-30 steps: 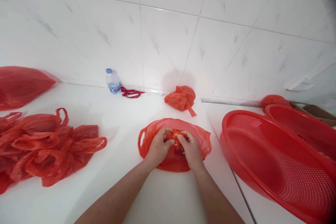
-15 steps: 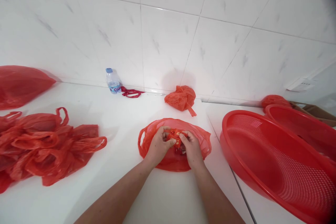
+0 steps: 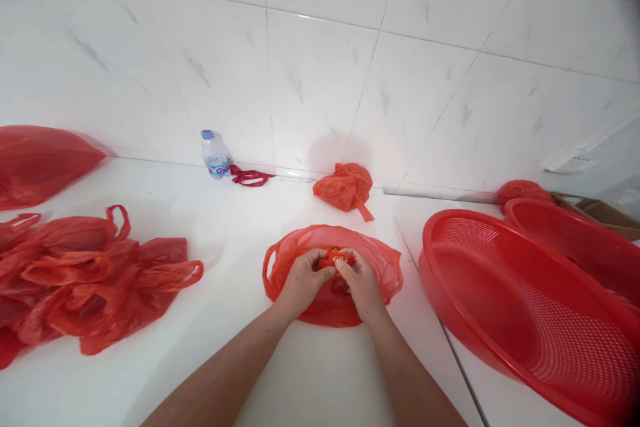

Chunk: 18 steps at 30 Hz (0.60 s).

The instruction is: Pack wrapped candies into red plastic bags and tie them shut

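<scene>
Small red packets with pale and gold print (image 3: 340,257) are pinched between my two hands, over an opened red plastic bag (image 3: 327,312). My left hand (image 3: 303,280) grips them from the left, its thumb in front and its fingers curled behind. From the right, my right hand (image 3: 364,281) closes on the same packets, the two thumbs almost meeting. How many packets I hold, and what is in them, I cannot make out. Below the fingers, something dark with light marks (image 3: 342,287) shows inside the bag. The bag's handle loop lies at its left side.
Red plastic bags (image 3: 90,280) lie heaped on the white table at left, a fuller one (image 3: 45,167) behind. By the tiled wall are a water bottle (image 3: 215,157), a dark red ribbon (image 3: 250,177) and a knotted red bag (image 3: 345,187). Red baskets (image 3: 480,300) stand right.
My thumbs have moved closer together, and the packets have turned in my fingers so that different print faces up. The bag and everything around it stay put.
</scene>
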Motion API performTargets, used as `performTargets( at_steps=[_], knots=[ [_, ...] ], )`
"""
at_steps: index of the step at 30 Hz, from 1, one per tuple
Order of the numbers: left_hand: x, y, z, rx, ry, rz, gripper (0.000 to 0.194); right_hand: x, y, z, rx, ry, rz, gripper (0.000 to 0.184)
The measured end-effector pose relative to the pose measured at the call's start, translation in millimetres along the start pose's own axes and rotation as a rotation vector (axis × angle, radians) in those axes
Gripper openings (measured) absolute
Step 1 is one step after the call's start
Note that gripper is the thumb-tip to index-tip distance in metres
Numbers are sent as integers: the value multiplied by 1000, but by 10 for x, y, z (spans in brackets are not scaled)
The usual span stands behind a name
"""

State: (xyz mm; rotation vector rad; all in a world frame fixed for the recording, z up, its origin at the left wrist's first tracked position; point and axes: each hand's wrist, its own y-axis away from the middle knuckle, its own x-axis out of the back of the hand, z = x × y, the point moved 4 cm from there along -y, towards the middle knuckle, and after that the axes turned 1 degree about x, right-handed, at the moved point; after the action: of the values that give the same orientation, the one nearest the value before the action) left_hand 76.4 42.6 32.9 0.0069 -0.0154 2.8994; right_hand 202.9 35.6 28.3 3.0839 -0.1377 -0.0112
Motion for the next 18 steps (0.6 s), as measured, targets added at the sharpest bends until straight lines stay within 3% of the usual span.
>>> performTargets(
  at_steps=[4,9,18],
  knots=[
    [-11,8,18,-5,10,9,13,38,-11,26,39,41,29,20],
    [-13,15,16,39,44,-16,29,121,-28,108,-20,-18,71,30],
    [14,8,-19,35,80,20,24,105,-31,95,15,-57,77,29]
  ],
)
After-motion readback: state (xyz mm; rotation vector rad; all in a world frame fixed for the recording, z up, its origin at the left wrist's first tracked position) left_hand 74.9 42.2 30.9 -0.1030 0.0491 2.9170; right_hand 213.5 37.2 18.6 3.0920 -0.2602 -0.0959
